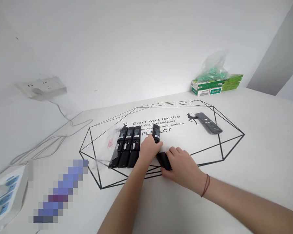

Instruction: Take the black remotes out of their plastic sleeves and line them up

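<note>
We've got a black remote control (156,133) btwn both hands, back side up, just R of the row, at or just over the tabletop (222,198); can't tell if it touches. L hand (148,149): fingers closed narrow round its mid part, thumb along the R edge. R hand (183,165): fingers curled round the near end, thumb low by the tip. Our L hand hides the middle, so we can't tell if the batt. cover is on or loose.

Main risk, prob.: both hands work close on a slim, smooth body, so uneven pull or twist could make it slip or skew. If the cover's loose, a hard press could pop it off or strain its clip.

Next: the 3 face-down remotes (127,146) lie side by side, v. close to our L hand & forearm; a sideways swing could knock the row askew. The clear plastic bag (104,149) lies by/around the leftmost one; if it snags, it could drag that remote along. The face-up remote (208,123) is well apart, up R, so less at risk, tho a wide R-arm sweep might catch it.
</note>
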`<action>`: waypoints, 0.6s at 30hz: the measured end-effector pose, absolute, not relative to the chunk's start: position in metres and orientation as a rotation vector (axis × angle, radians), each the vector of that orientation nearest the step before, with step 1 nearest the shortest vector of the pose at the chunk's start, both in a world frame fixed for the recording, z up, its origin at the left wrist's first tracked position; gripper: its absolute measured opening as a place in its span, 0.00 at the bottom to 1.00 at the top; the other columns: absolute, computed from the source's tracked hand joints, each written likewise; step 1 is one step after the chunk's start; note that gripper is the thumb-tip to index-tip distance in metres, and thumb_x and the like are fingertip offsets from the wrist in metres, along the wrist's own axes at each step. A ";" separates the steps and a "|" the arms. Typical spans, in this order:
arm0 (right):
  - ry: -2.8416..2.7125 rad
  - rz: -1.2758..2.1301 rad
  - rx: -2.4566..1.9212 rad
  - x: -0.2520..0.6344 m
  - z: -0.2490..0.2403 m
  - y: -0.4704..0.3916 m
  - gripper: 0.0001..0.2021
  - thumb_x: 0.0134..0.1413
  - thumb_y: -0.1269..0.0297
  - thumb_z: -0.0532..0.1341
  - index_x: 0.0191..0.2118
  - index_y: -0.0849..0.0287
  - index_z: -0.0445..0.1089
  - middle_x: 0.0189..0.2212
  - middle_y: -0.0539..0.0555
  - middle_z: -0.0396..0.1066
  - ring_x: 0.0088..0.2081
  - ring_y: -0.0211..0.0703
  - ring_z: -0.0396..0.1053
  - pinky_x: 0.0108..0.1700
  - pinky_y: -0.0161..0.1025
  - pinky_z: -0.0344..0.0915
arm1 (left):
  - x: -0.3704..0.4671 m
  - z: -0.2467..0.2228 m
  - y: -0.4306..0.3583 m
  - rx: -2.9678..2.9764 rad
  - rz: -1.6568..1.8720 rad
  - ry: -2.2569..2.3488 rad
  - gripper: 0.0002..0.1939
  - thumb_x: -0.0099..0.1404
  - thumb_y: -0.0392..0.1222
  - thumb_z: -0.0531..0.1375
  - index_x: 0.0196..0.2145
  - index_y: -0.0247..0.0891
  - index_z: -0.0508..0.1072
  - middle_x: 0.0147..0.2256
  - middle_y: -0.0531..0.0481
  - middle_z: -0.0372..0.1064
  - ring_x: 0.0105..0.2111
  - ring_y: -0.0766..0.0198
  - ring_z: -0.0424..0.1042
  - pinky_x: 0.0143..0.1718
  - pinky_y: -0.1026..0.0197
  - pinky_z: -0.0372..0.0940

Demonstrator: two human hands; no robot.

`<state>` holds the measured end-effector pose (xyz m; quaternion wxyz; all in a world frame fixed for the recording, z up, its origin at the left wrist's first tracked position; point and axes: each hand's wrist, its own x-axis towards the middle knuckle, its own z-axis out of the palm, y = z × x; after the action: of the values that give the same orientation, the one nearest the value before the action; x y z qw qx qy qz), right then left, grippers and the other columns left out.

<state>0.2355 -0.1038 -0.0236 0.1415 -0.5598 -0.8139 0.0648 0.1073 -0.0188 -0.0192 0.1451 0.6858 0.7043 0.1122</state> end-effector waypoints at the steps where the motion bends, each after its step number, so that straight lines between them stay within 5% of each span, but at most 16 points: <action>1: -2.343 0.230 -1.613 0.238 -0.023 -0.102 0.09 0.50 0.62 0.60 0.34 0.62 0.69 0.34 0.58 0.69 0.36 0.51 0.66 0.36 0.44 0.64 | 0.107 -0.020 -0.020 1.957 0.388 2.014 0.18 0.58 0.44 0.55 0.45 0.33 0.64 0.40 0.36 0.72 0.41 0.49 0.72 0.40 0.55 0.62; 5: -2.307 0.374 -1.601 0.248 -0.022 -0.095 0.05 0.48 0.69 0.58 0.33 0.61 0.69 0.33 0.57 0.68 0.35 0.47 0.65 0.35 0.41 0.63 | 0.105 -0.025 -0.023 1.625 0.848 1.803 0.17 0.59 0.44 0.57 0.45 0.39 0.61 0.40 0.42 0.72 0.40 0.55 0.71 0.39 0.57 0.63; 8: -2.288 0.418 -1.592 0.252 -0.023 -0.092 0.07 0.51 0.65 0.58 0.35 0.62 0.69 0.34 0.58 0.68 0.37 0.49 0.65 0.38 0.43 0.64 | 0.105 -0.027 -0.023 1.215 1.088 1.565 0.19 0.58 0.47 0.60 0.43 0.42 0.59 0.40 0.46 0.72 0.38 0.59 0.72 0.37 0.59 0.64; 14: -2.240 0.532 -1.600 0.259 -0.015 -0.085 0.06 0.51 0.65 0.59 0.32 0.60 0.70 0.32 0.57 0.68 0.36 0.49 0.66 0.38 0.43 0.64 | 0.109 -0.023 -0.019 0.744 1.299 1.192 0.18 0.57 0.39 0.62 0.42 0.43 0.57 0.35 0.52 0.71 0.30 0.65 0.74 0.35 0.58 0.68; 18: -1.967 0.645 -1.643 0.267 -0.011 -0.075 0.07 0.50 0.64 0.59 0.35 0.58 0.70 0.33 0.55 0.68 0.35 0.46 0.67 0.36 0.42 0.64 | 0.110 -0.023 -0.019 0.527 1.357 1.107 0.15 0.62 0.49 0.58 0.43 0.41 0.61 0.31 0.51 0.69 0.24 0.67 0.70 0.31 0.58 0.68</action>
<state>0.2666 -0.0748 -0.0107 0.2467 -0.6025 -0.7212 0.2364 0.1096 -0.0192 -0.0225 0.6103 0.2282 0.4795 0.5878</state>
